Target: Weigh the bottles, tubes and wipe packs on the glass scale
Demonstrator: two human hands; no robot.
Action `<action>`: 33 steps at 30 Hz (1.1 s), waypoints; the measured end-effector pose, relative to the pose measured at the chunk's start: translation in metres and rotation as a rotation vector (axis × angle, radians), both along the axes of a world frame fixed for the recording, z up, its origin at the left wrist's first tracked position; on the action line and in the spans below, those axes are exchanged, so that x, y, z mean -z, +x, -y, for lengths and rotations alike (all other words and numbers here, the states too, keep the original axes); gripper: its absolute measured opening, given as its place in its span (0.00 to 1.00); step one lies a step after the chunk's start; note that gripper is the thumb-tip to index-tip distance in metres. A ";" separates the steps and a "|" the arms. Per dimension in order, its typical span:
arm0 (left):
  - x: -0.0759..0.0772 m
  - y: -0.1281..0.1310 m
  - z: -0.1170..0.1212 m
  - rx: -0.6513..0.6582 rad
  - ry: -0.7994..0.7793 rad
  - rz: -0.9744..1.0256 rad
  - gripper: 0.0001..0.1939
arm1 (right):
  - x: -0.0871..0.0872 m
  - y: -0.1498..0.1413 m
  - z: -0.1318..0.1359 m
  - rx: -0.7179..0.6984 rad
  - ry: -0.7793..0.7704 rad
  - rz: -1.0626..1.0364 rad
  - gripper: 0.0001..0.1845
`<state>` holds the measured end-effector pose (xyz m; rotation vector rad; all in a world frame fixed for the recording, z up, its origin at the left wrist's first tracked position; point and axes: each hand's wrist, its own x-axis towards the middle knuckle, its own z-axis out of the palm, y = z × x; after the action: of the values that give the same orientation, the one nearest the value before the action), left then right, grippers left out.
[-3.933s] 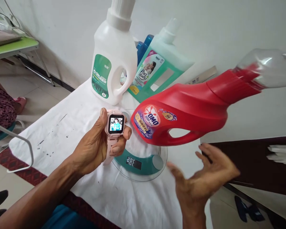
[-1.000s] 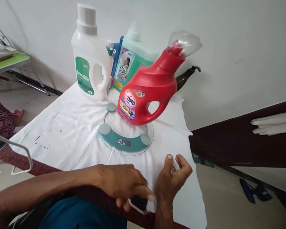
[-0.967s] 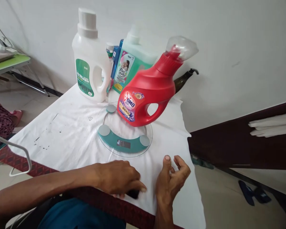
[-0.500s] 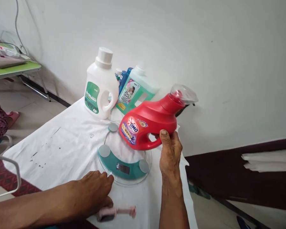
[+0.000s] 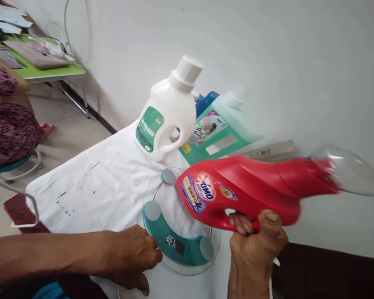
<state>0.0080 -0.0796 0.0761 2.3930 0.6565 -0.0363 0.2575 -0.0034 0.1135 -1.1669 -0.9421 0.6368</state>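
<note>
My right hand [image 5: 258, 241] grips the handle of a red OMO detergent bottle [image 5: 252, 187]. The bottle is tilted almost flat, its base over the glass bathroom scale [image 5: 174, 245] and its neck to the right. A clear plastic cap [image 5: 345, 170], blurred, covers the neck end. Left of the scale, my left hand [image 5: 131, 257] is closed with curled fingers and the thumb pointing down; what it holds, if anything, is hidden. A thin pinkish edge shows under it at the bottom of the view. The scale's display is lit, its digits unclear.
A white bottle with a green label [image 5: 171, 112] and a green Pao dudu bottle [image 5: 212, 133] stand behind the scale on the white cloth [image 5: 90, 178]. At left, a seated person in patterned clothes [image 5: 12, 124] is beside a green table [image 5: 37, 74].
The red bottle has moved right and tipped closer to level in my right hand. My view has shifted left. The pink handled object by my left hand is now nearly out of sight.
</note>
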 end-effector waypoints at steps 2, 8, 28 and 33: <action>0.007 -0.002 0.004 -0.010 0.059 0.051 0.21 | -0.005 -0.001 0.002 -0.018 0.004 -0.003 0.32; 0.030 0.004 0.019 -0.030 0.246 0.209 0.19 | -0.044 -0.033 0.010 -0.127 0.090 0.075 0.26; 0.097 0.025 0.036 -0.055 0.561 0.394 0.19 | 0.027 -0.187 -0.069 -0.466 -0.069 -0.062 0.36; 0.095 0.020 0.037 -0.068 0.633 0.488 0.19 | 0.030 -0.179 -0.067 -0.514 -0.077 -0.006 0.28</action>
<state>0.0284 -0.1163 -0.0188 2.8002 0.5622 0.8744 0.0781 0.0638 0.0832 -0.9899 -1.2337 1.0946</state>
